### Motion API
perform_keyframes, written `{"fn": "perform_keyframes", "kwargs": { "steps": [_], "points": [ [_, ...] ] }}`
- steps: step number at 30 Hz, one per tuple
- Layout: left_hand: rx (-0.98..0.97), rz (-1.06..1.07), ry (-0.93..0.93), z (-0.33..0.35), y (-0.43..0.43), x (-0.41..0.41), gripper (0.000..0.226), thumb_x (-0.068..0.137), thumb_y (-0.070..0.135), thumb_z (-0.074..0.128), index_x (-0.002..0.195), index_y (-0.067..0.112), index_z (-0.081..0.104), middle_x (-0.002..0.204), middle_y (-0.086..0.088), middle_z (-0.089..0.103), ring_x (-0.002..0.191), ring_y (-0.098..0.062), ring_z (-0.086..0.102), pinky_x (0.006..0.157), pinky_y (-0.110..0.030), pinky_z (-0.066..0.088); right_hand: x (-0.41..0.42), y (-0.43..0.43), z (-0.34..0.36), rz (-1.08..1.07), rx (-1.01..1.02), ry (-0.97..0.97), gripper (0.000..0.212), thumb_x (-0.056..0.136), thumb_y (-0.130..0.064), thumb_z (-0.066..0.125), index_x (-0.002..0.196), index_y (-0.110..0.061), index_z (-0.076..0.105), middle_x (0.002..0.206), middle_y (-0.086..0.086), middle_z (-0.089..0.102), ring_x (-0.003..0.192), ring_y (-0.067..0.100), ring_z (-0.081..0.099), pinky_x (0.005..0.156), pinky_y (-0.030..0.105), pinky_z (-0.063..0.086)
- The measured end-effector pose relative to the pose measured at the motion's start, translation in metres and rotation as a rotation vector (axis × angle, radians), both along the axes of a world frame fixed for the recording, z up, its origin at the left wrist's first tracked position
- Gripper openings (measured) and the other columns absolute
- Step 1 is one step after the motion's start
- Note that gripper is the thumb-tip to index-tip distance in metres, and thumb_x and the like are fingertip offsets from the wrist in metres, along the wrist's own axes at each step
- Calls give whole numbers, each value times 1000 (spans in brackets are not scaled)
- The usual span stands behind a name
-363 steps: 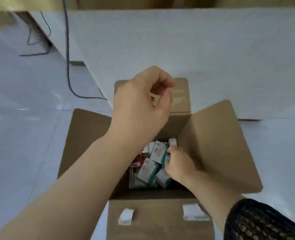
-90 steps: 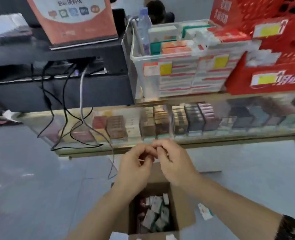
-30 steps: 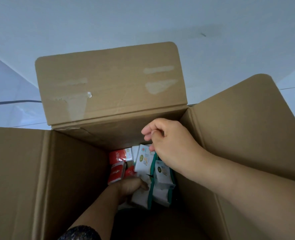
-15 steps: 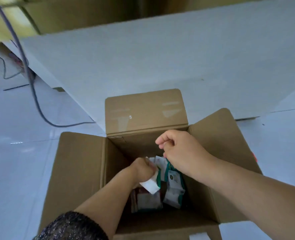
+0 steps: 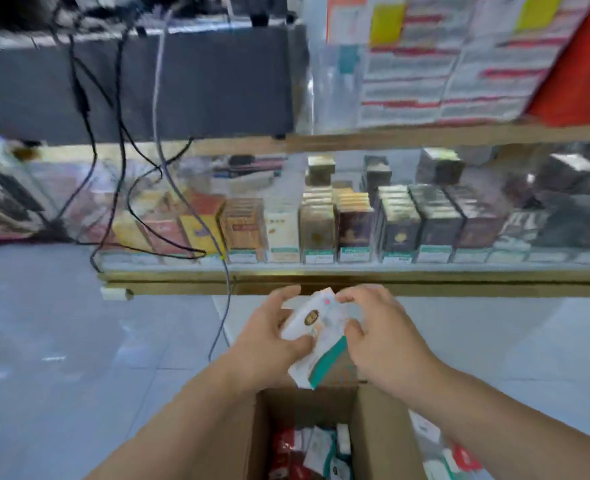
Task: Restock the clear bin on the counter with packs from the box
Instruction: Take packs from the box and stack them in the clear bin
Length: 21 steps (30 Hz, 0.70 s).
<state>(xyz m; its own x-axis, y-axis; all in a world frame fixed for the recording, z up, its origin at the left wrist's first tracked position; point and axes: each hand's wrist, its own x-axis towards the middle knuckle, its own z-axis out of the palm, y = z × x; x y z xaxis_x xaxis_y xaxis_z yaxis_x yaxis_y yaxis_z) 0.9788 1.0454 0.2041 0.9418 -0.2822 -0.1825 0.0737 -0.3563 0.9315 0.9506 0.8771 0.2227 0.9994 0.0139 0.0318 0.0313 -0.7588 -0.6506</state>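
Observation:
Both hands hold white and teal packs (image 5: 316, 332) above the open cardboard box (image 5: 380, 434) on the floor. My left hand (image 5: 272, 336) grips the packs from the left, thumb underneath. My right hand (image 5: 378, 336) holds them from the right with curled fingers. More white, teal and red packs (image 5: 316, 452) lie inside the box. The clear bin (image 5: 335, 81) stands on the counter at the upper right, filled with white and red packs and marked with yellow labels. Its top is cut off by the frame.
A glass display case (image 5: 355, 220) with rows of small boxes stands under the counter edge (image 5: 390, 136). Black and grey cables (image 5: 124, 161) hang down at the left beside a dark unit (image 5: 182, 81). A red bin (image 5: 577, 74) sits at the far right.
Both hands have risen out of the box with packs held between them. The view has swung up from the box to the counter and display case.

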Motion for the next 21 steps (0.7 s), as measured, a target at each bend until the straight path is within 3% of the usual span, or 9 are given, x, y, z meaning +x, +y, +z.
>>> {"fn": "perform_keyframes", "kwargs": {
  "steps": [4, 7, 10, 13, 17, 21],
  "points": [
    [-111, 195, -195, 110, -4, -11, 57, 76, 4, 75, 120, 30, 50, 103, 5, 64, 83, 0, 67, 66, -23, 58, -12, -13, 115, 25, 19, -265, 38, 93, -11, 47, 125, -31, 42, 120, -20, 30, 118, 0, 30, 97, 14, 27],
    [-179, 275, -340, 190, -12, -17, 54, 68, 8, 82, 105, 36, 55, 105, 5, 65, 92, -10, 66, 72, -35, 59, -22, -21, 196, 80, -50, -443, 52, 81, -5, 51, 125, -29, 38, 123, -14, 33, 118, 6, 32, 98, 14, 25],
    [-195, 290, -471, 265, -25, -16, 55, 69, 6, 81, 106, 37, 55, 103, 8, 64, 90, -10, 66, 69, -30, 59, -27, -29, 264, 144, -160, -550, 70, 72, -13, 51, 137, -23, 28, 141, -7, 25, 132, 10, 20, 106, 9, 5],
    [-256, 272, -528, 331, -40, -9, 52, 71, 4, 79, 109, 31, 55, 103, 4, 64, 85, -10, 67, 62, -24, 56, -26, -36, 321, 209, -253, -632, 83, 70, -20, 49, 146, -21, 16, 151, -6, 8, 140, 10, 2, 113, 18, -1],
    [-279, 237, -565, 394, -57, 4, 52, 70, 7, 80, 110, 29, 55, 108, -2, 63, 92, -16, 66, 73, -30, 58, -11, -47, 372, 246, -388, -696, 92, 71, -22, 53, 149, -25, 5, 157, -7, -8, 145, 13, -12, 120, 36, 6],
    [-305, 146, -495, 429, -66, 20, 63, 62, 19, 86, 116, 25, 53, 107, -5, 63, 92, -17, 67, 73, -30, 58, 13, -55, 399, 254, -635, -674, 104, 75, -24, 67, 141, -35, -13, 158, -5, -15, 146, 21, -17, 117, 51, 11]
  ]
}}
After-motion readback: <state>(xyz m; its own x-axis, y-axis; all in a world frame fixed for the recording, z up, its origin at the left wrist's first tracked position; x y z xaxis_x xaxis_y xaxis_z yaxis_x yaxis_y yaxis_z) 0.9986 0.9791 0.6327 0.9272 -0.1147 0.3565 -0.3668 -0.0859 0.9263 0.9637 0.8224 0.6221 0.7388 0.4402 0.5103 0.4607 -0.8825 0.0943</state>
